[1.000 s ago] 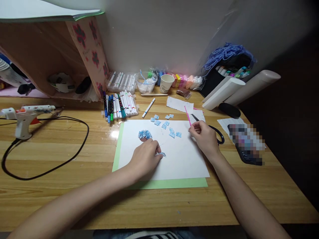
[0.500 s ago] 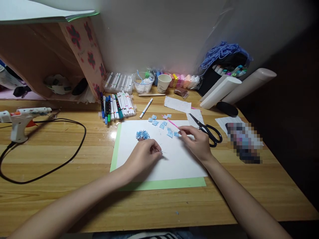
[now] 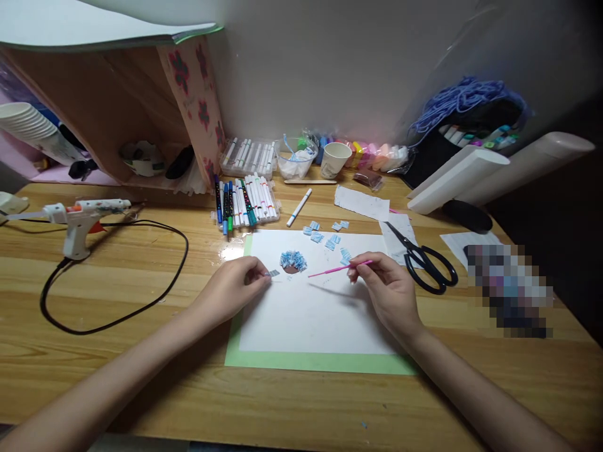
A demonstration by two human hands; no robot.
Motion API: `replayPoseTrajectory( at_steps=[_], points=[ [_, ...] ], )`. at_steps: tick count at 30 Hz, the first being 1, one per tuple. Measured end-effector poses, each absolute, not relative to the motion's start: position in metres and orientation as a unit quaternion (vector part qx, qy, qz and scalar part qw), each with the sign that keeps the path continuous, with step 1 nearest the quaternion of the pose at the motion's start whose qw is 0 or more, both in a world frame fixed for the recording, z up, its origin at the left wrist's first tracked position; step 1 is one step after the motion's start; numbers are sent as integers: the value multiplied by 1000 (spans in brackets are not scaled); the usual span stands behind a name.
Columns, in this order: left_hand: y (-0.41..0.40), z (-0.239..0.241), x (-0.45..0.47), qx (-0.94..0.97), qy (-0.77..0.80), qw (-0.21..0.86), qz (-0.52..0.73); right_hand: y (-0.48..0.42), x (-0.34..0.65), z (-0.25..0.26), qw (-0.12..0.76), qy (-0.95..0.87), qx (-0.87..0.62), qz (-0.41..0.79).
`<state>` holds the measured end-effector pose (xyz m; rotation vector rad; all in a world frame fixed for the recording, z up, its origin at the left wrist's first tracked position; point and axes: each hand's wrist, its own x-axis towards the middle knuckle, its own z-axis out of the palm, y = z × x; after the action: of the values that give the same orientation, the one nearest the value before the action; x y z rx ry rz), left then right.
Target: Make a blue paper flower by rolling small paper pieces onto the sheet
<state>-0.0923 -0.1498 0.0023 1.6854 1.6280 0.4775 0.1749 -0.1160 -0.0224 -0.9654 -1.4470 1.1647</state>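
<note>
Starting at the left of the frame, we are seeing the white glue gun (image 3: pixel 78 229) resting on the wooden table (image 3: pixel 141 383), its black cord (image 3: pixel 186 251) looping toward the centre. Left of centre, our left hand (image 3: pixel 230 285) is keeping thumb and forefinger pinched together on a striped blue square (image 3: pixel 274 274), holding it out over the left part of the white sheet (image 3: pixel 306 323), which is lying on a green sheet (image 3: pixel 301 362). Just right of that square, in the middle of the frame, the ruffled blue cluster (image 3: pixel 293 259) is sitting on the paper, with a brown shape (image 3: pixel 293 270) showing along its lower edge. Above and to the right of it, small blue squares (image 3: pixel 316 237) are lying scattered near the top of the sheet. Right of centre, our right hand (image 3: pixel 389 292) is gripping a pink stick (image 3: pixel 334 270) between thumb and fingers, the stick running nearly level, its tip pointing left toward the cluster and its shadow falling on the sheet below. Farther right, black scissors (image 3: pixel 426 260) are lying with their blades over a piece of white paper (image 3: pixel 398 237)

Compared with a second ago, we are now holding our left hand to the left of the cluster instead of over its lower right side; we are pointing the stick leftward rather than up the frame, and the scissors, then partly hidden behind our right hand, are now showing fully
</note>
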Motion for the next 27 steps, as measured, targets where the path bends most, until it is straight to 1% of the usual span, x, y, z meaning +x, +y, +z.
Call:
replayPoseTrajectory(
  at_steps=[1,3,8,10,13,17,27],
  points=[
    [-146,4,-93,680,632,329,176,-118,170,-23,499,-615,-386,473],
    [-138,6,-93,713,617,295,155,-120,161,-24,490,-660,-357,444],
    [-126,4,-90,733,596,285,161,-110,148,-32,449,-790,-290,301],
    [-125,0,-91,728,594,290,180,-106,146,-35,442,-795,-304,284],
    [-127,-9,-94,721,583,297,228,-105,146,-38,439,-771,-339,313],
    [-127,-19,-98,718,565,305,269,-106,147,-42,427,-758,-349,348],
    [-127,-19,-98,710,568,320,266,-105,141,-42,442,-686,-394,422]
  ],
)
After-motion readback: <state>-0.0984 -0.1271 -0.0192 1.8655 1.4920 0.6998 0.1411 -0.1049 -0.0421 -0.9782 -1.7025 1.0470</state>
